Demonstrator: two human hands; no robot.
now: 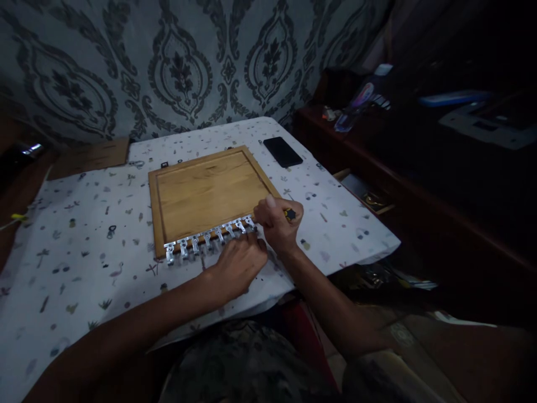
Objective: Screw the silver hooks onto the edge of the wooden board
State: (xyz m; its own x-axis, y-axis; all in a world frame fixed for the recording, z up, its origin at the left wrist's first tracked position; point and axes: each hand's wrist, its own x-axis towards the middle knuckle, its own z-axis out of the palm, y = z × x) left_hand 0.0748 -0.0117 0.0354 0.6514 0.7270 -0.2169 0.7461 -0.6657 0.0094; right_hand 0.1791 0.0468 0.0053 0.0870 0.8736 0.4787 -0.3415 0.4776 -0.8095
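A framed wooden panel (210, 190) lies flat on the cloth-covered table. Along its near edge runs a metal hook rail (207, 240) with several silver hooks pointing toward me. My right hand (279, 221) is a fist at the panel's near right corner, wrapped round a screwdriver (290, 214) with a black and yellow handle end; its tip is hidden by the hand. Just to the left, my left hand (241, 260) has its fingers curled against the rail's right end. My fingertips there are partly hidden.
A black phone (283, 151) lies beyond the panel's right corner. Flat cardboard (90, 158) sits at the table's far left. A patterned wall (180, 61) rises behind. To the right stand a dark desk (403, 218), an open drawer (363, 190) and a plastic bottle (363, 98).
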